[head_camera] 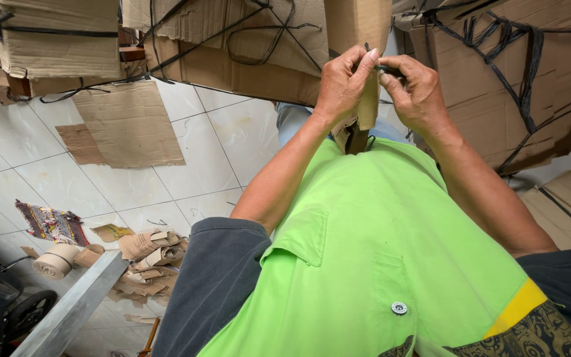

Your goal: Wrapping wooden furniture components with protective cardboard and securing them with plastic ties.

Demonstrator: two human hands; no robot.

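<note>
My left hand (342, 82) and my right hand (418, 92) meet in front of my chest, fingertips pinched together on a thin dark strap (383, 67). A narrow folded cardboard strip (369, 109) hangs just below the fingers, between the two hands. Behind the hands stands a large cardboard bundle (252, 46) bound with black straps. My green shirt (378, 251) fills the lower part of the view.
Strapped cardboard bundles stand at the top left (61, 36) and right (517, 73). On the white tile floor (8, 165) lie flat cardboard sheets (123, 125), a heap of cardboard scraps (147, 258), a cardboard roll (54, 261), a woven mat (51, 221) and a grey metal beam (74, 307).
</note>
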